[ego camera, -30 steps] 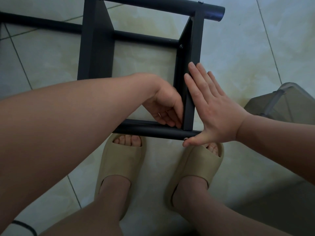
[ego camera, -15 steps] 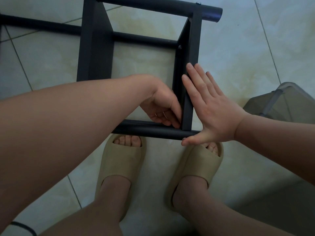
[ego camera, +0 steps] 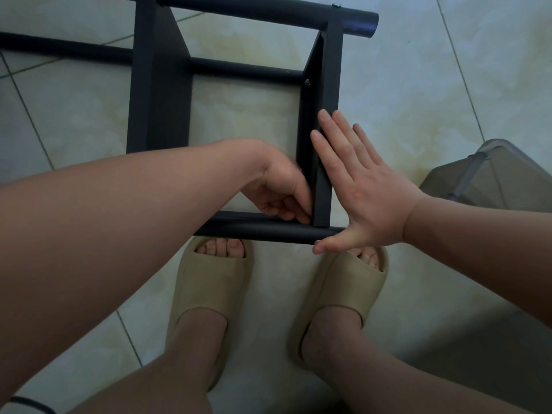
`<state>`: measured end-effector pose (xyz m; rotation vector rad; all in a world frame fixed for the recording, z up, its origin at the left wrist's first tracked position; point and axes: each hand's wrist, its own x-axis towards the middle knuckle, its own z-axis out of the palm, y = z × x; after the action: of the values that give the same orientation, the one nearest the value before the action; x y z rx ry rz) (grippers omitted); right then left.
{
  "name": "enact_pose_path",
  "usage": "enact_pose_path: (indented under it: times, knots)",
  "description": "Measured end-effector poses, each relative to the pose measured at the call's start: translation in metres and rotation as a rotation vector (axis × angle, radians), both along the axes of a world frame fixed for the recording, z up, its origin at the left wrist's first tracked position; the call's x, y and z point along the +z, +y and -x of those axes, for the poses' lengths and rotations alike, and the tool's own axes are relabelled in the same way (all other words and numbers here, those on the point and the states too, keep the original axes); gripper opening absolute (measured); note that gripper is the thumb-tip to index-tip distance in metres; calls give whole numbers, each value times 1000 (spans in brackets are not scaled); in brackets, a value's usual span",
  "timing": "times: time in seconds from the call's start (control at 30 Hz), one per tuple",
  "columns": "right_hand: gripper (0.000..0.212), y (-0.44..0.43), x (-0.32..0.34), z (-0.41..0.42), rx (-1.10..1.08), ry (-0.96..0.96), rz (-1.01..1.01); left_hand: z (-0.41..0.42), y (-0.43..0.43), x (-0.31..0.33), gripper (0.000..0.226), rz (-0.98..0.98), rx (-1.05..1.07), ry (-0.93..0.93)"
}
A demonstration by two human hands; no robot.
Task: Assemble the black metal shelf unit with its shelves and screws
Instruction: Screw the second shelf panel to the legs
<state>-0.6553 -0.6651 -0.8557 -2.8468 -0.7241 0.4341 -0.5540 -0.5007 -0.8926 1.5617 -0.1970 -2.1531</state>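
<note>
Shelf unit point(ego camera: 161, 85) lies sideways on tile floor point(ego camera: 448, 100). R hand point(ego camera: 364, 192) is flat, fingers straight, pressing end shelf point(ego camera: 324, 174) from outside, thumb on near tube point(ego camera: 263, 230). L hand point(ego camera: 277, 192) is curled at inner corner; I can't tell what it pinches.

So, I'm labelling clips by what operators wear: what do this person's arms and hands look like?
Left hand and right hand are ungloved. Left forearm and right forearm are uncovered, with no sleeve in view. Neither wrist carries a watch or bracelet. No ring shows on the right hand; the left hand's fingers are too hidden to tell.
</note>
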Motion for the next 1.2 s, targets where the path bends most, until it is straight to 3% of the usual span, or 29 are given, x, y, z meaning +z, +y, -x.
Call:
enact_pose_path:
  times: [0.23,0.4,0.63,0.73,1.2]
  knots:
    - [139,0,0,0,-3,7,0,-1,3,2,15,7,11,77]
    - [139,0,-1,0,1,4,4,0,1,3,13,2,-22,-22]
    - [139,0,-1,0,1,4,-1,-1,2,4,16,-7,-7,72]
    - [139,1,-1,0,-3,7,-3,0,2,5,21,-9,-38,29]
    - [138,1,-1,0,-3,5,-9,0,0,5,7,22,-47,-66]
